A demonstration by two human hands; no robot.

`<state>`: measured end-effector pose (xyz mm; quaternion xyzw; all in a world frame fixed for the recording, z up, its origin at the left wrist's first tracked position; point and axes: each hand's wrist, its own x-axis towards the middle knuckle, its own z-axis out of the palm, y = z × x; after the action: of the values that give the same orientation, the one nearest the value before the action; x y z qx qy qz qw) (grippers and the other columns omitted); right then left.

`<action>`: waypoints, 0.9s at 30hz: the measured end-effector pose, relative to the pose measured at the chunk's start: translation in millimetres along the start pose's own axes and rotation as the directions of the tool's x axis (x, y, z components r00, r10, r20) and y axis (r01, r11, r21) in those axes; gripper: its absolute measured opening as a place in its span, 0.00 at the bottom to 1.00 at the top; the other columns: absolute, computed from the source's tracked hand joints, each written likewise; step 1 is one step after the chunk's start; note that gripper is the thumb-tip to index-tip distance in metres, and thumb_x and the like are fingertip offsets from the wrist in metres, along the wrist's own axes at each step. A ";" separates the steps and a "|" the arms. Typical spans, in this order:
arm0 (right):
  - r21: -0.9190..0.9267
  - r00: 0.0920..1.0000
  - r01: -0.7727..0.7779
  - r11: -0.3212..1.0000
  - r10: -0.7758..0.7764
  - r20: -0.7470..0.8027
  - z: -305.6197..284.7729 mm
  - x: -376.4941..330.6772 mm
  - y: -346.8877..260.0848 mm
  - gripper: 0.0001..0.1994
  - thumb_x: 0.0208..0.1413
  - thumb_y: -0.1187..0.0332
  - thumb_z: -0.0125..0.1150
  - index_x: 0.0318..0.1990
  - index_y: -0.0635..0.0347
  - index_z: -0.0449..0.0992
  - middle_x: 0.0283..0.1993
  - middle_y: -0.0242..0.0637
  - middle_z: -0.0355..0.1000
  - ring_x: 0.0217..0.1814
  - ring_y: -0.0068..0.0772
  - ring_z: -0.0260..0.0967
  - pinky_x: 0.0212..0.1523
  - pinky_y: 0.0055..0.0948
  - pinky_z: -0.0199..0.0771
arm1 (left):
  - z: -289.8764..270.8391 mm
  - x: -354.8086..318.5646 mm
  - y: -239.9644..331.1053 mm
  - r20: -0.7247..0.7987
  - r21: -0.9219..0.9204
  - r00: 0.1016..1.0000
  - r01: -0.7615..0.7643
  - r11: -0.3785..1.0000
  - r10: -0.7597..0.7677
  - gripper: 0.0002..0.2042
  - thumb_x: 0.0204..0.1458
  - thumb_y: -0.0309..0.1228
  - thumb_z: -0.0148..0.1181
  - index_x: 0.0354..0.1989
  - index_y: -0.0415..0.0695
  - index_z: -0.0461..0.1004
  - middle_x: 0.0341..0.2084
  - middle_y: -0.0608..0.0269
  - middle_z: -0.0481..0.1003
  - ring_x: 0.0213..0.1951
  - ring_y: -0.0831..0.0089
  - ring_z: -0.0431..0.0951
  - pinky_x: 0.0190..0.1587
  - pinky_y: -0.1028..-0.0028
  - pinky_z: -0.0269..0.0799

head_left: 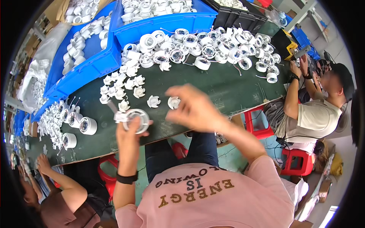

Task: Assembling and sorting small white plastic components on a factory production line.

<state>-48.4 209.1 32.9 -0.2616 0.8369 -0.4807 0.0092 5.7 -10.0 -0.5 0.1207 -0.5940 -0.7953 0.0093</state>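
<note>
While the left hand (128, 141) pinches a round white ring (144, 121) between thumb and fingers above the near edge of the green worktop (232, 93), the blurred right hand (195, 108) has its grip spread around a small white finned cup (174, 102); whether it touches that cup, I cannot tell. Another finned cup (153, 101) lies just to the left, near a cluster of similar pieces (138, 91). Beyond them, round white casings (208, 51) with shiny fronts lie heaped before blue bins (137, 36) holding white parts (152, 8).

I see, at right, a co-worker (317, 121) in a black cap (341, 78), a red stool (297, 162) nearby and a brown box (325, 189).
</note>
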 end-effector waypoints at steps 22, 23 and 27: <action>-0.231 0.990 0.138 0.963 -0.125 0.069 18.9 -3.7 79.2 0.22 0.61 0.67 0.44 0.63 0.61 0.60 0.57 0.46 0.55 0.59 0.44 0.53 0.61 0.35 0.51 | -118.8 33.0 6.5 -0.120 0.990 0.787 0.049 0.133 0.606 0.22 0.54 0.49 0.54 0.32 0.37 0.76 0.29 0.54 0.75 0.29 0.56 0.74 0.33 0.62 0.67; -0.230 0.990 0.141 0.963 -0.130 0.061 20.7 -3.7 81.2 0.22 0.61 0.67 0.44 0.63 0.61 0.60 0.58 0.46 0.55 0.60 0.44 0.53 0.61 0.35 0.51 | -120.7 31.3 5.3 -0.126 0.983 0.748 0.007 0.183 0.652 0.21 0.54 0.48 0.54 0.35 0.38 0.75 0.32 0.53 0.74 0.30 0.57 0.74 0.33 0.63 0.68; -0.279 0.989 0.141 0.950 -0.124 0.078 26.8 -0.8 80.6 0.23 0.61 0.67 0.43 0.63 0.60 0.59 0.59 0.49 0.53 0.59 0.46 0.53 0.61 0.36 0.52 | -115.1 17.3 6.4 -0.153 0.950 0.705 -0.088 0.300 0.692 0.18 0.55 0.42 0.56 0.43 0.39 0.72 0.36 0.55 0.72 0.31 0.64 0.73 0.34 0.67 0.68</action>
<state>-75.1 220.3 -46.9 -0.3299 0.8771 -0.3472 -0.0358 11.5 -123.2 -28.1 0.1683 -0.9001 -0.2473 0.3169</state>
